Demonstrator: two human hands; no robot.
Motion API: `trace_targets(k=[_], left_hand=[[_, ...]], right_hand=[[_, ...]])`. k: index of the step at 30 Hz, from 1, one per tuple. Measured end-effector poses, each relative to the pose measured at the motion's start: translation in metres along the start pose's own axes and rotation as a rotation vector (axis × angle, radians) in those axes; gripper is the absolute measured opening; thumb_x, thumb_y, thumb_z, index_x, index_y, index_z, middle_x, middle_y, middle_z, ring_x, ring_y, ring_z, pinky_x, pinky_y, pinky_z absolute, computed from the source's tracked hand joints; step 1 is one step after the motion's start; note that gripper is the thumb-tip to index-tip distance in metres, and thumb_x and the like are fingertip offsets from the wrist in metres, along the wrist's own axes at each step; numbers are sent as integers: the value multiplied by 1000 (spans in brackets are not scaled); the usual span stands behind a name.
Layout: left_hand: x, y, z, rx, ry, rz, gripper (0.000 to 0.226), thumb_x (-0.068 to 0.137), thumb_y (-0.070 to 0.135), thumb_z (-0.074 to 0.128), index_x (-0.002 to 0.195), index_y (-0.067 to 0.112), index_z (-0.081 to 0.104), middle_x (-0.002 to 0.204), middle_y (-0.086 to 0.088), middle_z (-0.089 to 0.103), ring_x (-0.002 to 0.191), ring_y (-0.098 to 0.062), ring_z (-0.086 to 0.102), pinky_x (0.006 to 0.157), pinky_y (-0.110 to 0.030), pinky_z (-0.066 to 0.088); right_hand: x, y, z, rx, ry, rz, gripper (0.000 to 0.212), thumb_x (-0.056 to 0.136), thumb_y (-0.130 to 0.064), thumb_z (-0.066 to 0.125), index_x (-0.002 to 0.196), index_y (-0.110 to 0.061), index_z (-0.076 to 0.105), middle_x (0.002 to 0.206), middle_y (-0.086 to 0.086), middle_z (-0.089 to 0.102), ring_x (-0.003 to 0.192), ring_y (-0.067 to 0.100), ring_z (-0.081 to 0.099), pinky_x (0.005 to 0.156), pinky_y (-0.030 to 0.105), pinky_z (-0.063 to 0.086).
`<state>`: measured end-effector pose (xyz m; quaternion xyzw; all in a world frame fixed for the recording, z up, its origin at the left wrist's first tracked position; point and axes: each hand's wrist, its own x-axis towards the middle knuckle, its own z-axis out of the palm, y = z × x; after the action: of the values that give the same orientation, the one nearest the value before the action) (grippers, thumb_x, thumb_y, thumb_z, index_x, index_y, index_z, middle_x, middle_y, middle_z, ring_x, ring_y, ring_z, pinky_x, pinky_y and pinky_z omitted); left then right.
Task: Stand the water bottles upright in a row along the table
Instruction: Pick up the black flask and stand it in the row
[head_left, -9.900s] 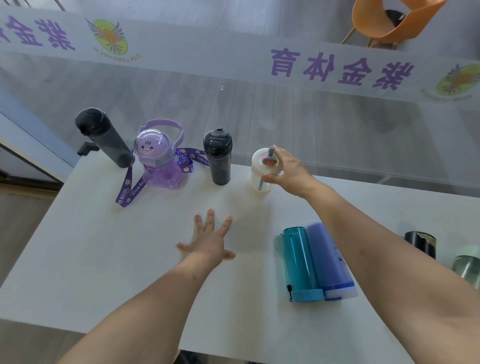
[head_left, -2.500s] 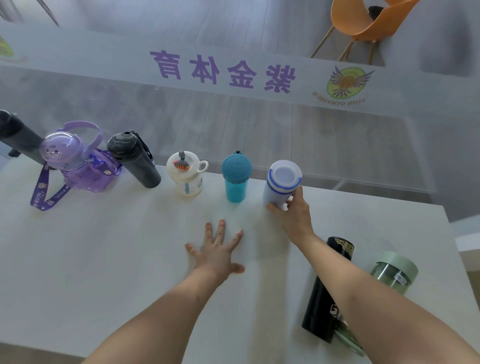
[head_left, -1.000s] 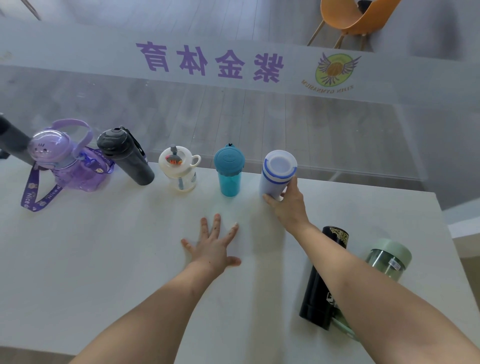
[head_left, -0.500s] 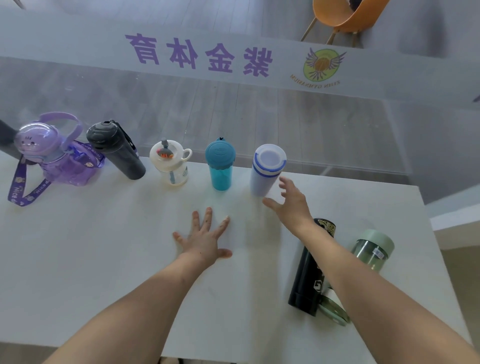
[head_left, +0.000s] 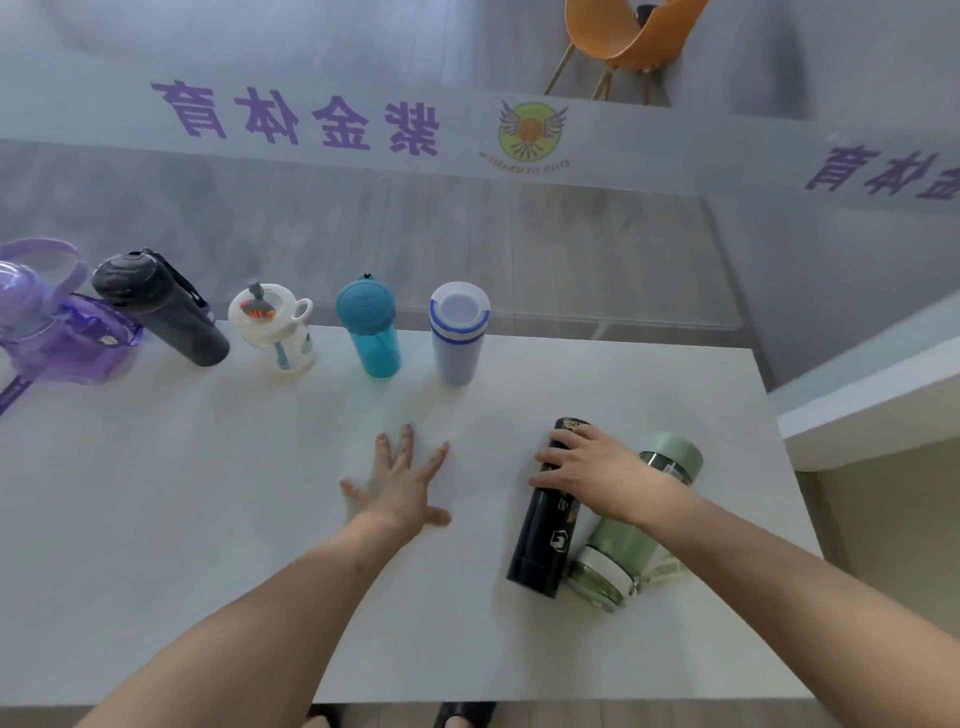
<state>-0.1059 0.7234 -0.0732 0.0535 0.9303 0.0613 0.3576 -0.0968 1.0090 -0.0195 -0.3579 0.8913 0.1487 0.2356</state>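
Pulled back from the row, right hand (head_left: 597, 470) is now gripping the black flask (head_left: 545, 525) lying on the white table (head_left: 182, 519) at 4 o'clock; left hand (head_left: 402, 483) is resting flat, fingers spread.

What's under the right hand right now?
The right hand lies on the upper part of the lying black flask. It also covers part of the green bottle beside it, whose neck is hidden.

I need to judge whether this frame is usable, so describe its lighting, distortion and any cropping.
Head view: soft, even daylight, only faint shadows under the left hand and right hand; wide-angle bending makes the upright dark grey bottle lean outward; the purple bottle is cut by the left edge; the lettering behind the table reads mirrored, seemingly through hazy glass; focus is otherwise adequate.
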Motion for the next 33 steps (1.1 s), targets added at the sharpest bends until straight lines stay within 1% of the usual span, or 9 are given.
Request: trace_targets(k=[4, 7, 12, 17, 20, 22, 26, 30, 33], left_hand=[[1, 0, 3, -3, -4, 2, 106, 84, 60, 73, 153, 62, -8, 165, 9, -33, 153, -28, -28, 106, -81, 20], [-1, 0, 1, -15, -12, 6, 106, 84, 59, 74, 153, 62, -7, 164, 9, -34, 153, -28, -28, 107, -81, 19], [-1, 3, -4, -59, -3, -7, 99, 86, 58, 73, 155, 60, 2, 167, 10, -27, 154, -28, -23, 108, -80, 21], [5, 22, -17, -67, 39, 0, 103, 84, 55, 77, 156, 58, 3, 167, 10, -27, 154, -27, -24, 106, -82, 22], [11, 25, -15, -57, -19, -11, 113, 80, 54, 81, 154, 61, -4, 164, 11, -33, 153, -28, -27, 101, -84, 25], [14, 23, -13, -58, -36, -18, 116, 79, 52, 82, 152, 63, -6, 163, 11, -35, 152, -29, -28, 99, -85, 24], [16, 24, -12, -50, -50, -20, 117, 78, 52, 83, 152, 63, -8, 163, 12, -35, 152, -29, -28, 99, -85, 24], [16, 25, -13, -46, -51, -26, 117, 78, 53, 82, 152, 63, -8, 163, 12, -35, 152, -28, -28, 99, -85, 25], [16, 24, -13, -58, -51, -25, 116, 79, 51, 83, 152, 63, -6, 163, 12, -35, 152, -28, -28, 100, -85, 24]], right_hand=[[8, 1, 17, -62, 125, -28, 37, 92, -21, 65, 126, -32, 63, 131, 0, 65, 126, 36, 55, 109, 47, 41], [6, 9, 23, 83, 257, 37, 48, 85, -21, 71, 130, -30, 57, 130, -4, 63, 123, 31, 55, 96, 45, 54], [-3, 8, 14, 598, 403, 430, 69, 82, -34, 81, 141, -32, 46, 140, -10, 56, 125, 23, 55, 87, 42, 55], [8, 0, 11, 1189, 616, 698, 59, 73, -27, 89, 114, -23, 46, 101, -10, 61, 89, 22, 60, 71, 36, 45], [12, -7, 16, 1420, 737, 822, 62, 72, -25, 90, 114, -27, 45, 101, -12, 63, 91, 14, 61, 75, 34, 48], [16, -12, 19, 1475, 803, 871, 62, 71, -22, 91, 114, -31, 46, 102, -15, 62, 92, 5, 60, 77, 27, 48], [26, -18, 28, 1516, 882, 912, 59, 69, -21, 90, 109, -32, 48, 96, -10, 63, 88, 5, 61, 81, 36, 54], [38, -7, 18, 1498, 902, 931, 57, 69, -24, 90, 106, -28, 47, 96, -14, 63, 87, -3, 60, 76, 31, 48], [50, 7, 9, 1480, 913, 916, 58, 70, -24, 90, 108, -27, 47, 102, -13, 64, 91, 6, 61, 77, 30, 44]])
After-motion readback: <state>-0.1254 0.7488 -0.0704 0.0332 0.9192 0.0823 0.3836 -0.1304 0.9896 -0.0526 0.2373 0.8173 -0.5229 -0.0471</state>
